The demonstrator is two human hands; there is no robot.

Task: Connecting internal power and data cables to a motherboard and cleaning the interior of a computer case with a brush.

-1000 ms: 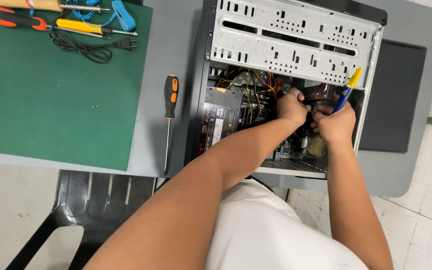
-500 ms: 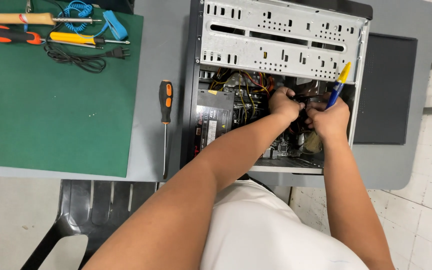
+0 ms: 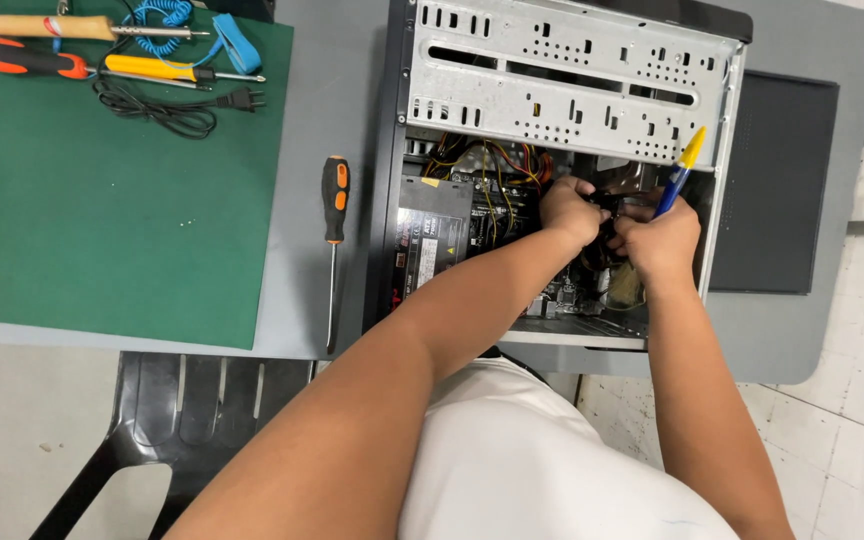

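Observation:
An open desktop computer case [image 3: 562,90] lies on its side on a grey table [image 3: 342,90], with cables, a power supply [image 3: 430,232] and a motherboard showing inside. Both hands reach into the middle of the case. My left hand [image 3: 570,210] has its fingers closed on a black part among the cables. My right hand [image 3: 660,236] presses against the same black part and grips a screwdriver [image 3: 680,170] with a blue and yellow handle pointing up and away. The part under the fingers is mostly hidden.
An orange and black screwdriver [image 3: 333,235] lies left of the case. A green mat [image 3: 122,210] carries a soldering iron [image 3: 72,28], pliers [image 3: 22,58], a yellow tool, a black cord and a blue coiled strap. The case's dark side panel [image 3: 774,180] rests at the right. A black chair [image 3: 192,410] stands below.
Both hands stay inside the case on the same spot, with only small shifts of the fingers. The view has drifted slightly.

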